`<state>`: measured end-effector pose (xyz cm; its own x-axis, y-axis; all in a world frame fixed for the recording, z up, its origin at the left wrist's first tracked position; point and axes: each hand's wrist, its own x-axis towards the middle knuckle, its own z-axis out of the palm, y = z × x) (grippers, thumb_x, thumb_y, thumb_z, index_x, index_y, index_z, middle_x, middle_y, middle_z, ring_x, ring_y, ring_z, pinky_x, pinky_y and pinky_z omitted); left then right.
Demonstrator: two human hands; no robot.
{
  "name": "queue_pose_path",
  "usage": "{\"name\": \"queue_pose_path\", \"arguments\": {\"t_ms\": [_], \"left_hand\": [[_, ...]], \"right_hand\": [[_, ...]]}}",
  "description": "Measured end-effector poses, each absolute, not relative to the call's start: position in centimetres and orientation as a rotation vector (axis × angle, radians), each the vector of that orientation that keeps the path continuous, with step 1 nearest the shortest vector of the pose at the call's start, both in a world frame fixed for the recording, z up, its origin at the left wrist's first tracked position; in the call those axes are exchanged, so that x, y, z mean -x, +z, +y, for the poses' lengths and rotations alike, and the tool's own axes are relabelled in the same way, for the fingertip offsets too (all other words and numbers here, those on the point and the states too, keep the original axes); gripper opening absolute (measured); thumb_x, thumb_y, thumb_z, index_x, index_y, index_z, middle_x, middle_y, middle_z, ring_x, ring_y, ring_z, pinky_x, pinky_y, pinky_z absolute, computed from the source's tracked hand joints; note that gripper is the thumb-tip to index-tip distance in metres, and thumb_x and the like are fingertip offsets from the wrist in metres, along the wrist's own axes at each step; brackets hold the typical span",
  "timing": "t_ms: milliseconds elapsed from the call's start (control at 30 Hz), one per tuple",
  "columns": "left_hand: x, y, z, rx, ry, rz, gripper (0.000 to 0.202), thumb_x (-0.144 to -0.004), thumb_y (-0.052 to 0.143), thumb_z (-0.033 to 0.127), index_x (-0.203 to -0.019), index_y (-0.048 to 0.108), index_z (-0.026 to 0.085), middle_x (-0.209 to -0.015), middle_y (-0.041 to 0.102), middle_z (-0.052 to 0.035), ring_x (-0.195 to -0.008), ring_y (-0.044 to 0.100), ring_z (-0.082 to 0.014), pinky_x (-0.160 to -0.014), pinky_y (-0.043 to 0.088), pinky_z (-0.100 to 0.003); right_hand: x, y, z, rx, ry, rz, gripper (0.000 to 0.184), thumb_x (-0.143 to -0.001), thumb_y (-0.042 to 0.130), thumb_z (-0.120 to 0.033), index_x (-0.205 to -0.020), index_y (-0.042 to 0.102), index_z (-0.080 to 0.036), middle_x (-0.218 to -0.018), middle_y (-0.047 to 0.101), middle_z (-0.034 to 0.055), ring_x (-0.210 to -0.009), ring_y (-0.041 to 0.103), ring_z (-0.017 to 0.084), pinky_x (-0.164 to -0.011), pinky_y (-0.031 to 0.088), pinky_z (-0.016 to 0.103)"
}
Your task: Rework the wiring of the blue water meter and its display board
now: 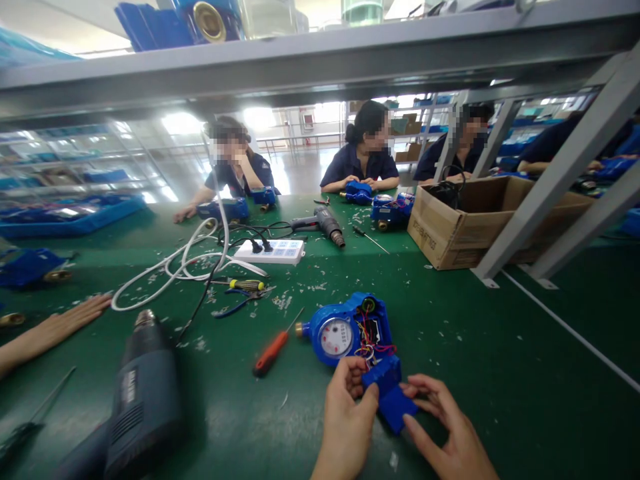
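- Left hand (347,410): grip closed, thumb and fingers pinching the blue cover (395,400) at its left edge.
- Right hand (445,430): grip pinching the same cover from the right.
- Blue cover: lower centre of the frame, against the open water meter (337,333) on the green table (500,373).
- Orange screwdriver (270,353): lying just left of the meter.

Blue meter (345,333) flat, wiring exposed; blue cover (393,395) touching

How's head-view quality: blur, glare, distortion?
Head view: fisheye bends the grey metal shelf beam; windows behind are blown out; the dark blue heat gun at lower left is blurred; the round-dialled blue water meter, the blue plastic cover and left hand and right hand gripping it are sharp.
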<state>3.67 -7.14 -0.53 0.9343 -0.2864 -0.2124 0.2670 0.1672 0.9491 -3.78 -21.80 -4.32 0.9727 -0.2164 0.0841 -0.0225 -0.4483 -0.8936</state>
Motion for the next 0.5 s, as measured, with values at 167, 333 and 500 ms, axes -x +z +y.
{"name": "queue_pose_path", "arguments": {"t_ms": [167,333,500], "left_hand": [[-3.6,-1.2,-7.1,-1.301,-0.419,-0.019,0.027,-0.072,0.061,0.023,-0.093,0.046,0.014,-0.090,0.057,-0.0082,-0.083,0.053,-0.0165,-0.077,0.042,-0.027],[-3.4,-1.6,-7.1,-1.218,-0.432,-0.058,0.026,-0.076,0.059,0.026,-0.095,0.044,0.016,-0.092,0.057,-0.0075,-0.085,0.053,-0.0157,-0.078,0.041,-0.026],[-3.7,-1.6,-7.1,-1.225,-0.423,-0.115,0.025,-0.076,0.059,0.026,-0.095,0.045,0.017,-0.091,0.058,-0.0071,-0.085,0.054,-0.0164,-0.079,0.041,-0.026]], "right_hand": [[3.3,-4.0,-22.1,1.927,-0.350,0.346,0.036,-0.083,0.052,-0.041,-0.112,0.039,-0.023,-0.110,0.055,0.0100,-0.101,0.057,0.024,-0.088,0.047,0.037],[3.0,-2.8,-21.8,1.587,-0.111,0.271,0.036,-0.088,0.043,-0.047,-0.113,0.041,-0.022,-0.113,0.057,0.0110,-0.105,0.055,0.025,-0.085,0.048,0.035],[3.4,-3.0,-21.4,1.279,0.019,0.382,0.049,-0.081,0.052,-0.053,-0.117,0.045,-0.020,-0.119,0.057,0.0095,-0.111,0.051,0.025,-0.096,0.041,0.038]]}}
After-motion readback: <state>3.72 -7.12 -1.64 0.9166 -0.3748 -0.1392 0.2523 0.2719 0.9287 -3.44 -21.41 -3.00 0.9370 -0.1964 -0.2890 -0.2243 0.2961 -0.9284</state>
